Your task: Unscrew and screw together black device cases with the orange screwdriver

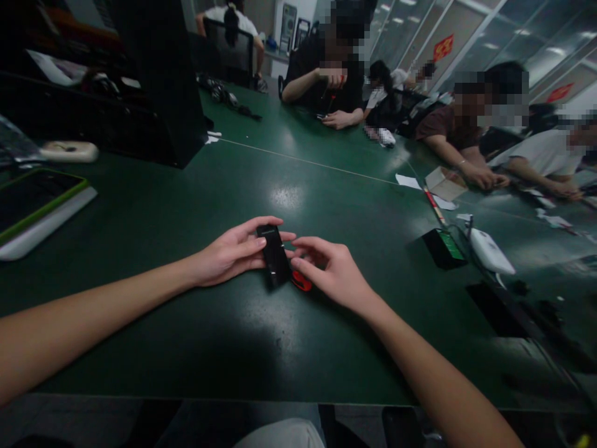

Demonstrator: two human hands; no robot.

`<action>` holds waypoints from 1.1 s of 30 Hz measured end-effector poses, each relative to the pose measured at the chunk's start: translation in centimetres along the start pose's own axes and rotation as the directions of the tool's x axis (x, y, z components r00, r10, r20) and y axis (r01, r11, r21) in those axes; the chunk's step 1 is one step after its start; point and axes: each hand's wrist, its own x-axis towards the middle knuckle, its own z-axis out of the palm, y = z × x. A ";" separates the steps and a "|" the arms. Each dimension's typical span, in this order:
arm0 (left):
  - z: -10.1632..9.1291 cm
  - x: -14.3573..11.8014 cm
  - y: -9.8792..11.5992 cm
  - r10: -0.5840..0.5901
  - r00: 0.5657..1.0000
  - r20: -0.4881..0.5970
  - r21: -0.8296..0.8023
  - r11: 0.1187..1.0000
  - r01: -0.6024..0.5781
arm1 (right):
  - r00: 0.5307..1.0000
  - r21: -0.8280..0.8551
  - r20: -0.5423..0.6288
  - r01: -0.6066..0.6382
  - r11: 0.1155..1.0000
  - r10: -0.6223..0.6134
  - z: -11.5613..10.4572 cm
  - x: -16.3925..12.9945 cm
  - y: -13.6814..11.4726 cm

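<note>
My left hand (236, 250) grips a small flat black rectangular device (274, 255), thumb across its face and fingers behind it. The device is held tilted just above the table, with small bright marks along its right side. My right hand (329, 267) is close to the device's right edge, fingers curved and thumb apart from them. Whether its fingertips touch the device I cannot tell. A red and black object (301, 281) lies under the right hand, partly hidden by it; its kind is unclear.
The green table (186, 336) stretches ahead. At left are a device with a green rim (44, 202) and a black shelf (153, 87). On the right lie a black box with green inside (444, 247), a white device (490, 250) and a cardboard box (445, 183). Several people sit beyond.
</note>
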 end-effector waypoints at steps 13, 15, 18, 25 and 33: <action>0.5 0.1 -0.3 0.001 0.996 -0.088 0.004 1.000 -0.001 | 0.986 0.424 0.111 -0.159 0.892 0.123 1.6 -0.6 -0.6; 0.6 0.1 -0.5 0.029 0.995 -0.096 0.072 0.997 -0.023 | 0.980 0.409 0.160 -0.176 0.895 0.119 1.7 -0.7 -0.6; 0.5 0.1 -0.6 0.082 0.994 -0.076 0.229 0.971 -0.062 | 0.968 0.432 0.228 -0.193 0.881 0.100 1.9 -0.7 -0.6; -0.1 0.3 -1.0 0.097 0.994 -0.045 0.383 0.921 -0.072 | 0.983 0.489 0.177 -0.132 0.862 0.051 -1.8 0.3 -0.6; -0.1 0.1 -1.0 0.048 0.997 0.060 0.505 0.860 -0.072 | 0.634 -0.583 -0.772 -0.734 0.349 0.043 -20.6 -3.4 5.4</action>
